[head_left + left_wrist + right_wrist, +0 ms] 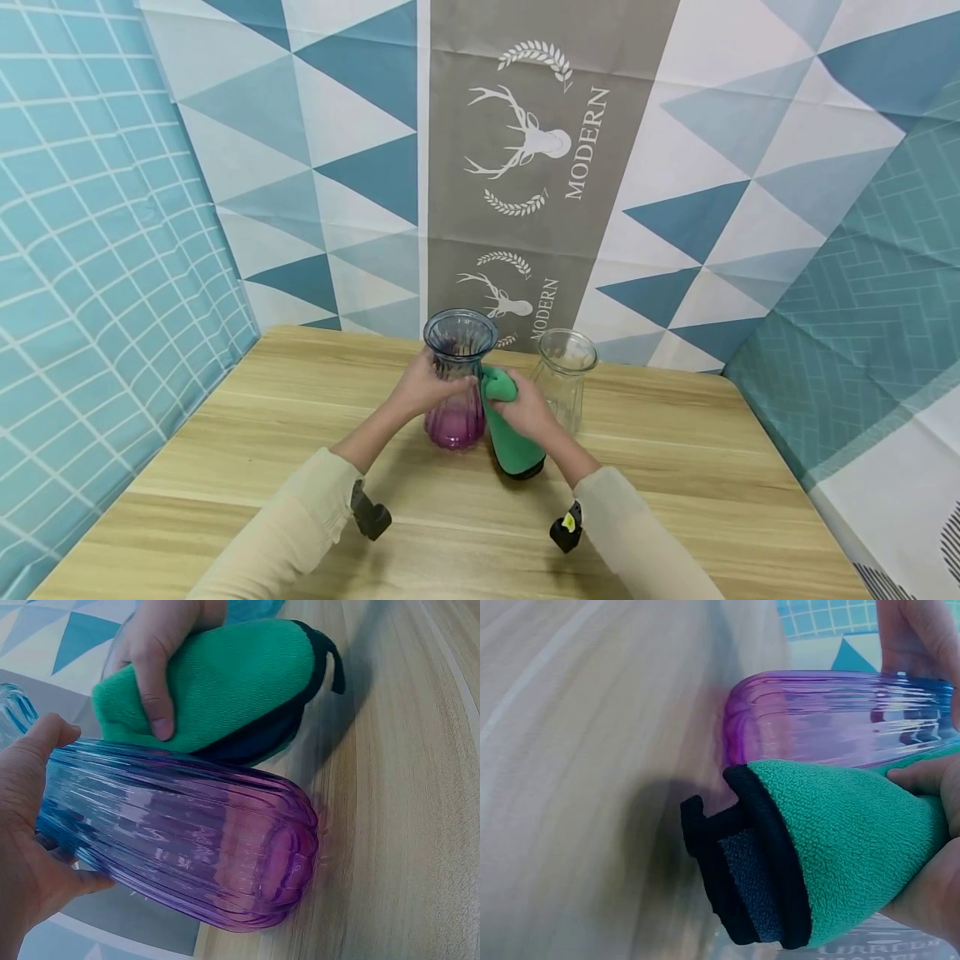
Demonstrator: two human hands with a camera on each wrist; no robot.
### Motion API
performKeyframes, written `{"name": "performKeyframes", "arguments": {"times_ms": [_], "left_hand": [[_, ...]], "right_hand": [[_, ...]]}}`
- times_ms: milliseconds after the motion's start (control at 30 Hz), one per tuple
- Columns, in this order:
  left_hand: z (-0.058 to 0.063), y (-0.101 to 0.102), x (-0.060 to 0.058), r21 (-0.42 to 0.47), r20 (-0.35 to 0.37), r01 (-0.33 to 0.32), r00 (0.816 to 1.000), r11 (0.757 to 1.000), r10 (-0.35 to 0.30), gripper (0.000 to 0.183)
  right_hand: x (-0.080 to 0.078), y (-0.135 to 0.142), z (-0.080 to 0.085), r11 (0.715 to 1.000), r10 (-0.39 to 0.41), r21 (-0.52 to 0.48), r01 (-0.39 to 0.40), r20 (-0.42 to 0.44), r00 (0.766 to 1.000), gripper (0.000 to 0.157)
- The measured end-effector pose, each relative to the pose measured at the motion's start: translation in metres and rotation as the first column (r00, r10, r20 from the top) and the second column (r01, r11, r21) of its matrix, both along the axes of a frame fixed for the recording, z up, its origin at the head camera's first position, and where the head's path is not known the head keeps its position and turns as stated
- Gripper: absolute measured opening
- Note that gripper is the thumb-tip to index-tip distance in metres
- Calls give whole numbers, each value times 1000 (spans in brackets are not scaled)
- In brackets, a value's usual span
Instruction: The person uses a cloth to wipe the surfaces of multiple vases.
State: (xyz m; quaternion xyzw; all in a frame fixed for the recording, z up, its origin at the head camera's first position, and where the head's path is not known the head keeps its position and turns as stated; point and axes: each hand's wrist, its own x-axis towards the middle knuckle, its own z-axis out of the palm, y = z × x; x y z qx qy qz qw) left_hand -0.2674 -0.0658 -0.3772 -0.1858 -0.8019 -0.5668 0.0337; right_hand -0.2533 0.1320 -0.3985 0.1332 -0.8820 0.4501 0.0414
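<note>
A ribbed glass vase (456, 417), blue at the flared rim and purple at the base, stands upright on the wooden table. My left hand (429, 385) grips it around the neck, thumb and fingers on opposite sides in the left wrist view. In my right hand (528, 410) is a green cloth (232, 682) with a black edge and a small black loop. The thumb and fingers pinch it in a bunch. The cloth (847, 840) lies against the side of the vase, its lower part hanging down close over the table.
Behind the right hand stands a clear glass vase (567, 354), partly hidden by that hand. The wooden table (285, 467) meets a patterned wall covering (360, 167) at the back. Blue tiled sheeting (97, 250) rises at the left.
</note>
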Motion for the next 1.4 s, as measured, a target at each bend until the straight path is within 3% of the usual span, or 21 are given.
{"name": "performKeyframes", "arguments": {"times_ms": [367,533,700,933,1400], "left_hand": [[-2,3,0,37,-45,-12,999,999,14,81],[-2,2,-2,-16,-62,-33,998,999,32,81],[-1,0,-2,-55,-65,-40,997,998,36,78],[1,-1,0,-72,-61,-39,998,997,35,79],[0,0,-2,-52,-53,-16,999,999,13,73]], "right_hand": [[-3,-1,22,999,4,-38,-8,-109,994,54],[-2,-2,30,997,-5,-83,-5,-117,993,57],[-3,-2,32,998,-13,-65,6,-113,994,57],[-3,-3,28,999,10,-32,-15,-147,989,55],[-3,0,2,999,33,4,-33,-85,996,53]]}}
